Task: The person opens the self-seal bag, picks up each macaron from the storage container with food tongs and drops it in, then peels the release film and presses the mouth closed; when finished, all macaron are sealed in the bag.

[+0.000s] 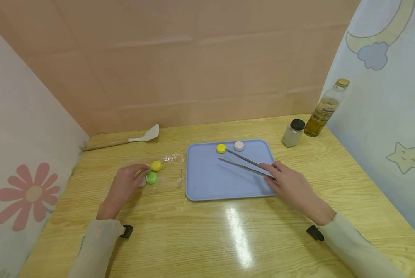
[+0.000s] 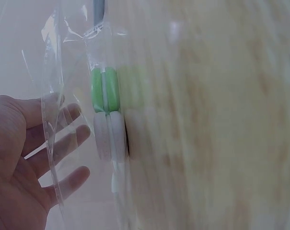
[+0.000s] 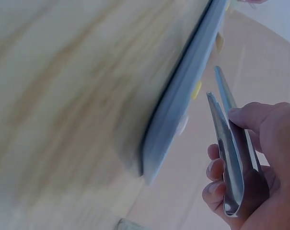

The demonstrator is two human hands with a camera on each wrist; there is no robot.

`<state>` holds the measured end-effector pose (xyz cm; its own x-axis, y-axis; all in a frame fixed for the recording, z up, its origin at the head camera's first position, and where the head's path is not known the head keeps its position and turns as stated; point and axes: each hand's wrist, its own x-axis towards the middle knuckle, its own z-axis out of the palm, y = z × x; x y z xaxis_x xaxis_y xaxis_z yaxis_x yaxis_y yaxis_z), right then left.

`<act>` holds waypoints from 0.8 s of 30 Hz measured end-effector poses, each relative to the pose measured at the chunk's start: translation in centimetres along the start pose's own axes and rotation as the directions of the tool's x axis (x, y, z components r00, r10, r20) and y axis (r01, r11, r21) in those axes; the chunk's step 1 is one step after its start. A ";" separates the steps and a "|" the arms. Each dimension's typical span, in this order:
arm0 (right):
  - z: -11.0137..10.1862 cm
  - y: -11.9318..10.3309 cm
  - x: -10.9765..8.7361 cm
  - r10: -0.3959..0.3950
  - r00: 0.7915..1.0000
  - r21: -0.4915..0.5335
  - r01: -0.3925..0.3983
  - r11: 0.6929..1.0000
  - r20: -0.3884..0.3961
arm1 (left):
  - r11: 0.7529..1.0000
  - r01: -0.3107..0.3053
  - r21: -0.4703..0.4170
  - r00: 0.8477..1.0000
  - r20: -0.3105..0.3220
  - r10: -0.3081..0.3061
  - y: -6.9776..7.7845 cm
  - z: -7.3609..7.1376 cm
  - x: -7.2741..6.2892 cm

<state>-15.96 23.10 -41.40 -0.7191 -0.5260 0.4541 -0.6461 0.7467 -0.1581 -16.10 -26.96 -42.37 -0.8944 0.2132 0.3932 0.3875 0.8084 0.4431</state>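
Note:
A clear plastic bag (image 1: 174, 170) lies left of the tray, with a yellow macaron (image 1: 156, 166), a green macaron (image 1: 152, 177) and a pale macaron (image 2: 110, 136) in it. My left hand (image 1: 124, 185) pinches the film at the bag's left side; its other fingers spread beside the film in the left wrist view. My right hand (image 1: 292, 189) grips metal tongs (image 3: 233, 163), whose tips stand apart above the blue tray (image 1: 211, 191). On the tray's far side sit another yellow macaron (image 1: 221, 148), near one tong tip, and a pale pink macaron (image 1: 239, 146).
A white spatula (image 1: 151, 133) with a wooden handle lies at the back left. At the back right stand a black-lidded jar (image 1: 292, 135) and an oil bottle (image 1: 322, 114). Cloth walls border the wooden table (image 1: 179, 239) at the back and both sides.

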 end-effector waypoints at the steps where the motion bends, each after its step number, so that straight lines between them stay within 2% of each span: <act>1: 0.0 0.2 -0.2 0.012 1.000 -0.002 -0.012 1.000 0.007 | 1.000 0.003 0.000 1.000 0.002 -0.003 0.0 0.0 0.0; 11: 0.0 1.0 -0.7 0.057 0.997 -0.023 -0.056 0.998 0.045 | 1.000 0.025 -0.014 1.000 0.015 -0.025 0.1 -0.1 0.0; 18: 0.2 1.2 -0.3 0.084 0.993 -0.022 -0.083 0.996 0.084 | 0.999 0.042 -0.009 0.999 0.030 -0.042 0.3 -0.3 -0.1; 24: 0.5 1.1 0.5 0.067 0.994 -0.030 -0.065 0.997 0.082 | 0.999 0.044 -0.007 0.999 0.027 -0.044 0.3 -0.3 -0.2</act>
<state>-17.16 23.42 -41.82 -0.7794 -0.5065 0.3689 -0.5903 0.7910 -0.1610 -15.76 -26.95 -42.03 -0.9162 0.1922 0.3516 0.3494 0.8129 0.4660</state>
